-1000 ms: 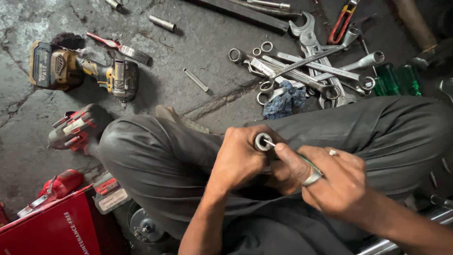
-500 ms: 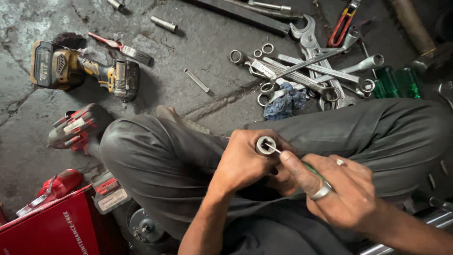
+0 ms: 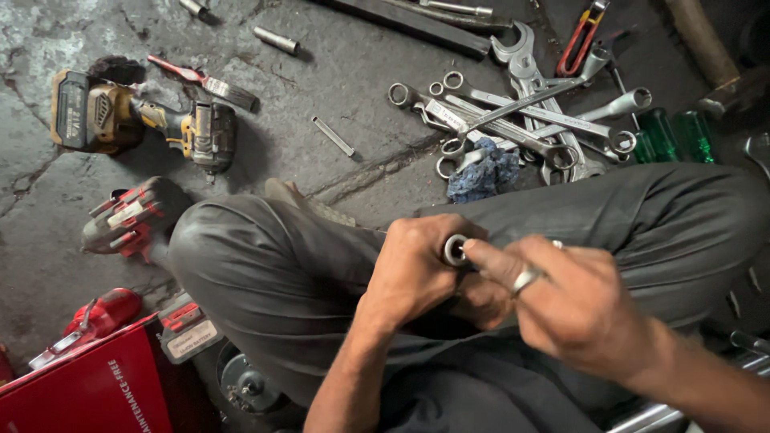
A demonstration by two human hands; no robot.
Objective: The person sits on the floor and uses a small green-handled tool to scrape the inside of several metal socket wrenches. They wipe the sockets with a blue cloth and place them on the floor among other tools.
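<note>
From the head view, we see our left hand (image 3: pixel 417 269) wrapped tight around a round steel socket (image 3: pixel 455 250), open end up, steadied above our lap. Our right hand (image 3: pixel 573 305) rests 1 fingertip on the socket's rim, gripping nothing we can make out. On the concrete floor (image 3: pixel 337 72), a pile of wrenches (image 3: pixel 521 120) and a yellow impact driver (image 3: pixel 144 124) lie within reach.

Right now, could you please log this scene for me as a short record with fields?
Setting: cracked concrete floor, person seated.
Left hand: gripping a small metal socket, open end up.
Right hand: ring on one finger, fingertip at the socket's rim.
Floor, upper right: pile of wrenches, blue rag.
Floor, upper left: yellow impact driver.
Lower left: red case.
</note>
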